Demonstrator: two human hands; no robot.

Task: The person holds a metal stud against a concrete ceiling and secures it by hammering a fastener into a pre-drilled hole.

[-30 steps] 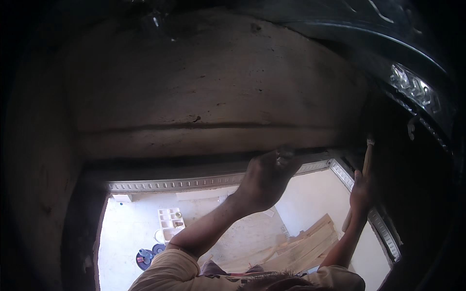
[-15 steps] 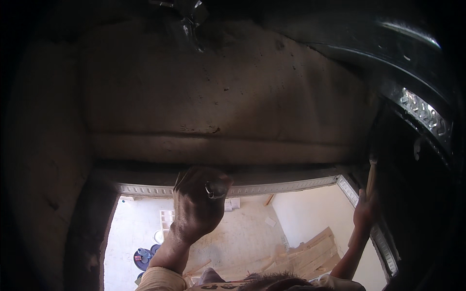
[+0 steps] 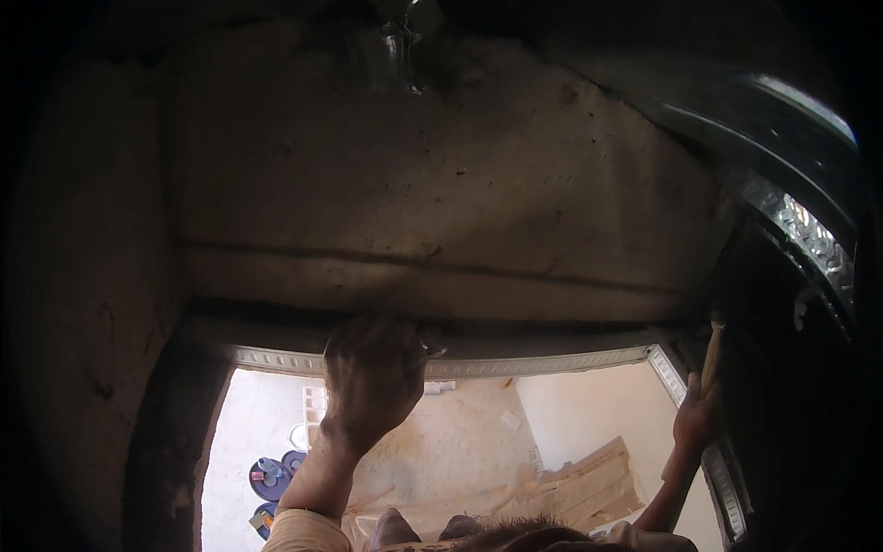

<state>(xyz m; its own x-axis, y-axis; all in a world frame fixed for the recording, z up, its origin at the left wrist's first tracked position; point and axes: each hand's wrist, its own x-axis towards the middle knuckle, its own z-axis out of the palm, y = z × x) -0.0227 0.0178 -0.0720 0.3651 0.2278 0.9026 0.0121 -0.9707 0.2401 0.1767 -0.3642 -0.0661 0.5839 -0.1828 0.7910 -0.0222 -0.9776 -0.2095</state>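
My left hand (image 3: 375, 379) is closed in a fist at the far side of the opening, against the dark band above the perforated metal edging (image 3: 515, 365). A small shiny metal piece (image 3: 432, 350) shows beside its fingers; what the fist grips is too dark to make out. Over at the right edge of the opening, my right hand (image 3: 696, 419) is wrapped round a pale wooden handle (image 3: 712, 357) that points upward. The handle's upper end fades into shadow, so its tool kind cannot be told.
A brownish wall panel (image 3: 414, 184) with a horizontal seam rises beyond the opening. Shiny curved metal (image 3: 809, 221) lies at the upper right. Far below, the floor (image 3: 441, 442) holds blue bucket-like containers (image 3: 267, 477) and brown sheets (image 3: 589, 483) beside a white wall.
The view has shifted slightly. My left fist has turned and moved a little up against the dark band, showing less of the shiny metal. My right hand keeps its grip on the wooden handle.
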